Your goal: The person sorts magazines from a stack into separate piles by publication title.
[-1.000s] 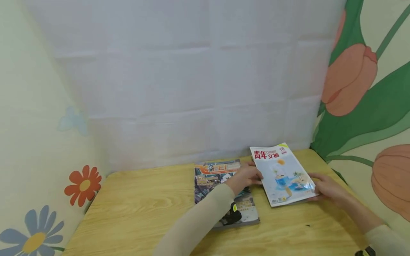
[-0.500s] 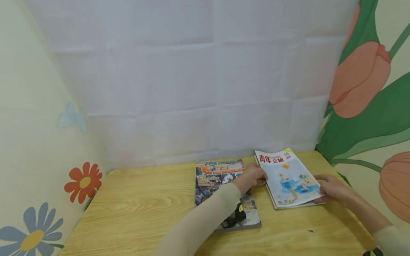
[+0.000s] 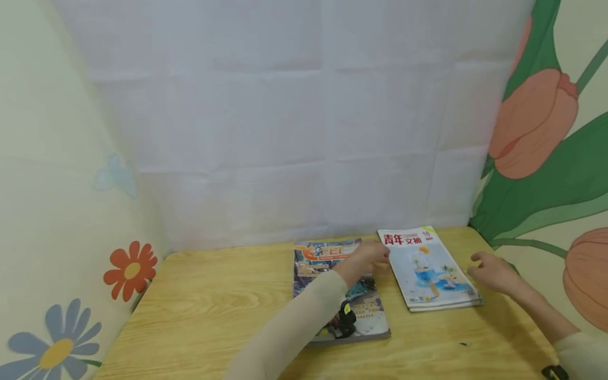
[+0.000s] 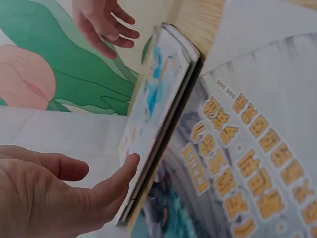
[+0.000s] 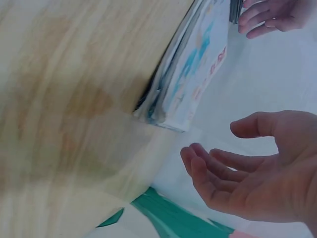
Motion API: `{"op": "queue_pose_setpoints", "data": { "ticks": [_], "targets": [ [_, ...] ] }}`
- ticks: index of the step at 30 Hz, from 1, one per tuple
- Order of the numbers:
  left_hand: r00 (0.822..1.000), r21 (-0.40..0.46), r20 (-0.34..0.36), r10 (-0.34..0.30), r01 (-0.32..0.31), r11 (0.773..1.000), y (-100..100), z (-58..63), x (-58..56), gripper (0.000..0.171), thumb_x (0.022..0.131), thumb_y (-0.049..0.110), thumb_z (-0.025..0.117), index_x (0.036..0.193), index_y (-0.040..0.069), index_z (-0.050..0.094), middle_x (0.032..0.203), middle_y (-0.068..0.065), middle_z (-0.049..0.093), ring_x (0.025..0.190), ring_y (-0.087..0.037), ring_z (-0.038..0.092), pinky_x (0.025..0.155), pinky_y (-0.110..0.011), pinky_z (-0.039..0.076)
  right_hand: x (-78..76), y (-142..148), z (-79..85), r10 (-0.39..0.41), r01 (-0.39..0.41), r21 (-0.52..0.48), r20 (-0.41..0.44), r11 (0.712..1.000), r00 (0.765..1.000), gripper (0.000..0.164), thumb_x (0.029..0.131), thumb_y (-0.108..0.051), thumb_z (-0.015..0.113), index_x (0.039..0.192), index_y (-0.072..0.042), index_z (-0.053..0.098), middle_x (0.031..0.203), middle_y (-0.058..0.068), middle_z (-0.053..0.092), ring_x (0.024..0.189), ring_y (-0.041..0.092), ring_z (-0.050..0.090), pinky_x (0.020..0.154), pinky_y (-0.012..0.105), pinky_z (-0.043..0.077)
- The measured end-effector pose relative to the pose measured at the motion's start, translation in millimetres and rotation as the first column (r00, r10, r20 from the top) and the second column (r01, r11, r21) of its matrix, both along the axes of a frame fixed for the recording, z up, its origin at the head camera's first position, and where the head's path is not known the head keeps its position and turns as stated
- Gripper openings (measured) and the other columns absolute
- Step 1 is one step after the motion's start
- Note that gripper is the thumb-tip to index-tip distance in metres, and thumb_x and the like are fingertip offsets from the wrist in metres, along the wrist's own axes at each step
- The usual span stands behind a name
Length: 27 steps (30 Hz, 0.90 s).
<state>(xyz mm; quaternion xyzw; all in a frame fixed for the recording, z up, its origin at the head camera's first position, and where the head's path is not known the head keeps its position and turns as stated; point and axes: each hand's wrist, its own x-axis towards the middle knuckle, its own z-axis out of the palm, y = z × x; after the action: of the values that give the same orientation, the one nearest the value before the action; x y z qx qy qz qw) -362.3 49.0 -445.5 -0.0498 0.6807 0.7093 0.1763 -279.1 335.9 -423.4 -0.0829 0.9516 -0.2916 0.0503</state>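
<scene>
A pale magazine [image 3: 427,269] with red Chinese lettering and a blue beach picture lies on the right of the table. In the right wrist view its edge shows it on top of at least one more magazine, as a small stack [image 5: 163,99]. My left hand [image 3: 364,259] is at the stack's left side, fingers loosely bent and holding nothing. My right hand [image 3: 494,272] hovers off the stack's right edge, fingers relaxed, with a gap between. Left of the stack lies a dark, colourful magazine [image 3: 332,295] with an orange logo, partly hidden by my left forearm.
The wooden table [image 3: 214,301] spreads out to the left. A white cloth [image 3: 285,132] hangs behind it, and painted walls with flowers [image 3: 130,270] stand at both sides. A small dark speck [image 3: 463,344] lies near the front right.
Both hands held the pale magazine by its sides earlier; it moved slightly right and was lowered onto the stack. Now both hands have let go, the right one drawing off to the right.
</scene>
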Motion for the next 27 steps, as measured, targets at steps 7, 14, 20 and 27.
{"op": "queue_pose_setpoints", "data": {
  "ticks": [7,14,20,27],
  "targets": [
    [0.992,0.079,-0.086,-0.089,0.096,0.992,-37.0,15.3,4.5,0.06,0.095,-0.005,0.06,0.15,-0.005,0.038,0.121,-0.021,0.057,0.109,-0.041,0.061,0.086,-0.053,0.056,-10.7,-25.8,15.2,-0.005,0.009,0.039,-0.109,0.999,0.994,0.051,0.1,-0.015,0.052,0.131,0.024,0.043,0.104,0.034,0.062,0.083,0.035,0.064,0.063,0.044,0.051],
    [0.984,0.039,-0.169,-0.063,0.07,0.997,-70.7,28.0,18.9,0.046,0.1,0.008,0.064,0.144,0.005,0.052,0.116,-0.014,0.064,0.102,-0.033,0.067,0.089,-0.05,0.056,-19.3,-55.3,16.7,0.027,-0.018,0.05,-0.181,0.999,0.983,0.048,0.097,-0.014,0.058,0.131,0.02,0.049,0.101,0.027,0.065,0.082,0.031,0.062,0.067,0.047,0.052],
    [0.969,-0.052,-0.24,-0.063,0.052,0.997,-93.1,30.5,30.8,0.037,0.102,0.012,0.061,0.138,0.006,0.057,0.114,-0.013,0.065,0.105,-0.036,0.065,0.089,-0.05,0.055,-23.2,-81.3,10.1,0.054,-0.046,0.042,-0.227,0.998,0.972,0.044,0.095,-0.012,0.058,0.129,0.016,0.054,0.099,0.022,0.066,0.086,0.032,0.062,0.069,0.048,0.052],
    [0.928,-0.172,-0.369,-0.048,-0.017,0.985,-118.1,25.5,41.5,0.027,0.102,0.012,0.06,0.128,0.005,0.064,0.11,-0.017,0.066,0.096,-0.037,0.066,0.081,-0.051,0.056,-21.1,-107.1,-1.3,0.029,-0.047,-0.066,-0.25,0.997,0.968,0.039,0.095,-0.01,0.056,0.128,0.012,0.057,0.097,0.017,0.068,0.082,0.027,0.065,0.064,0.041,0.054]
  ]
}}
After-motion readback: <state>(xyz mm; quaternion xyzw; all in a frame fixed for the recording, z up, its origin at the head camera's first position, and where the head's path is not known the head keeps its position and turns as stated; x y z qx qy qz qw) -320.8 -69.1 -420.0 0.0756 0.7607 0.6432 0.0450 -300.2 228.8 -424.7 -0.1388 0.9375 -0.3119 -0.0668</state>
